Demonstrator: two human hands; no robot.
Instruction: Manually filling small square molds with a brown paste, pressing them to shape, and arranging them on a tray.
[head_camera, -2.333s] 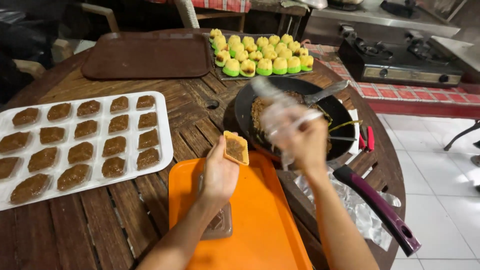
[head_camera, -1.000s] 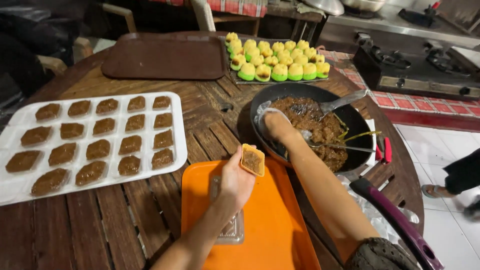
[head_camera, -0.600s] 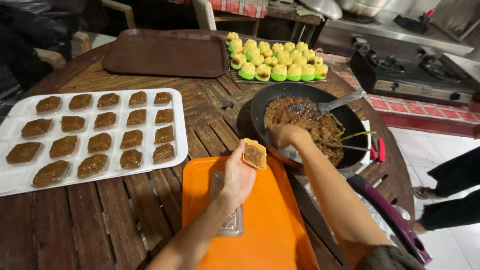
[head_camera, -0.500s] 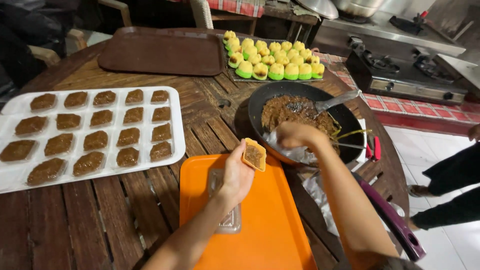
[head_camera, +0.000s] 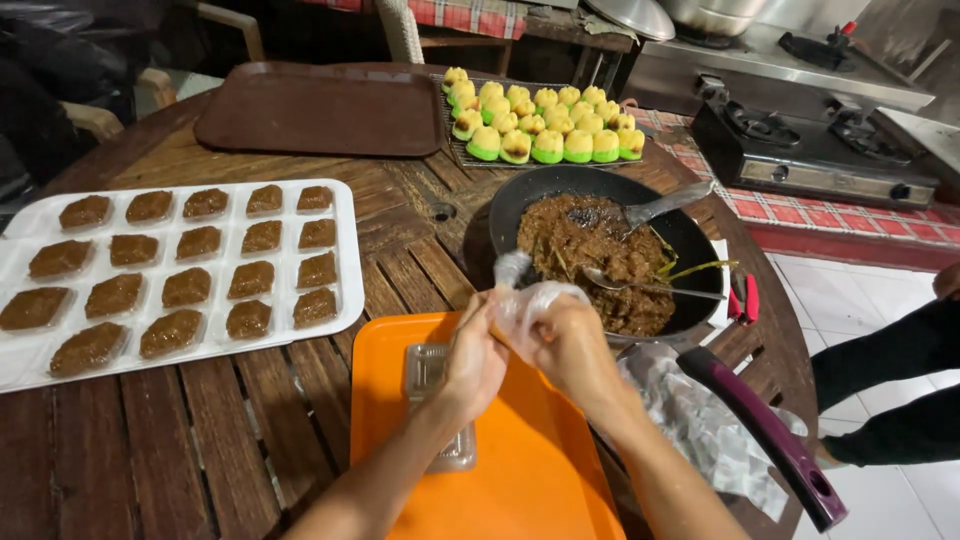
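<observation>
1. A white plastic tray (head_camera: 345, 255) of brown filled cups sits far left.
2. Our left hand (head_camera: 475, 358) pinches a small filled piece over the orange tray (head_camera: 530, 470).
3. Our right hand (head_camera: 570, 345) closes on clear plastic wrap (head_camera: 525, 295) around it.
4. The black pan (head_camera: 520, 195) stands just right.

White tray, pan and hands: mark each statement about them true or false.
1. The white tray holds brown pieces in rows. True.
2. The pan is empty. False: it holds a brown filling and two spoons.
3. The left hand and right hand meet over the orange tray. True.
4. The brown tray carries the yellow-green cakes. False: they sit on a separate rack beside it.
</observation>
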